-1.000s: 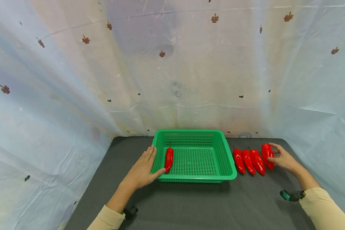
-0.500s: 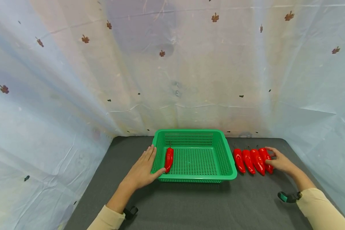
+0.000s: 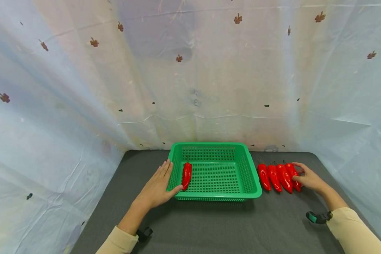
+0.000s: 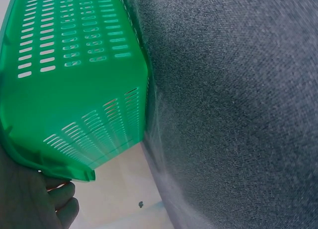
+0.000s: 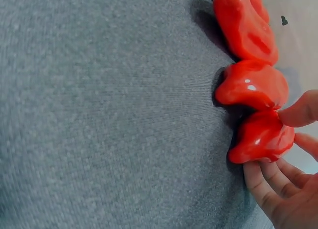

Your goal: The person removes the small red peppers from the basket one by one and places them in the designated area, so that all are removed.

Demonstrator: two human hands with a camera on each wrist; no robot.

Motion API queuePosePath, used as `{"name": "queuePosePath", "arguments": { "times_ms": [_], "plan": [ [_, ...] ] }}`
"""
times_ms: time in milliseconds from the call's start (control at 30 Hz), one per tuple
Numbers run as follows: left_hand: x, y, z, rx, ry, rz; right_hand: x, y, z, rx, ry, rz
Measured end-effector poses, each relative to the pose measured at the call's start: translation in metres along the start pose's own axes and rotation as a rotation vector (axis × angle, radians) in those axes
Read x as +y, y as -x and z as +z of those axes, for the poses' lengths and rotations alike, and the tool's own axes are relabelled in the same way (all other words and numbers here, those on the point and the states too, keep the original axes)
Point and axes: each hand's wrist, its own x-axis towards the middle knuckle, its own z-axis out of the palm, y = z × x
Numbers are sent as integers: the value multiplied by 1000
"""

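Observation:
A green basket (image 3: 210,196) holds one red chili pepper (image 3: 186,176) near its left wall. My left hand (image 3: 157,187) rests on the basket's left rim with straight fingers, the thumb over the near corner. In the left wrist view, fingertips (image 4: 67,209) show beside the rim, partly in shadow. At the right, several red chili peppers (image 3: 274,178) lie side by side on the table. My right hand (image 3: 307,177) holds the rightmost chili pepper (image 5: 266,137) between thumb and fingers; it touches its neighbour (image 5: 253,85) and appears to lie on the cloth.
Dark grey cloth (image 3: 215,229) covers the table. A pale patterned sheet (image 3: 209,88) hangs close behind the basket and along both sides. The row of peppers lies just right of the basket's right wall.
My right hand has moved left with its chili pepper, which was apart from the row and now lies against it. The left hand and the basket have stayed put.

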Motion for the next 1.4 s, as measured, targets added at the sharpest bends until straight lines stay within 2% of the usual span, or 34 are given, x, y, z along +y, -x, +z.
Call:
{"name": "queuePosePath", "arguments": {
  "times_ms": [233, 400, 567, 833, 1067, 1400],
  "plan": [
    [0, 0, 1, 0, 0, -3, 1, 4, -3, 13, -59, -18],
    [1, 0, 0, 12, 7, 1, -1, 8, -7, 85, -44, -65],
    [2, 0, -3, 0, 3, 1, -10, 9, -9, 144, -25, -66],
    [2, -1, -2, -8, -9, -2, -34, 9, -8, 224, 20, -96],
    [3, 0, -5, -12, -1, 1, -62, 6, -3, 254, 9, -181],
    [4, 0, -4, -7, -1, 5, -110, 6, 9, 202, -64, -273]
  ]
}}
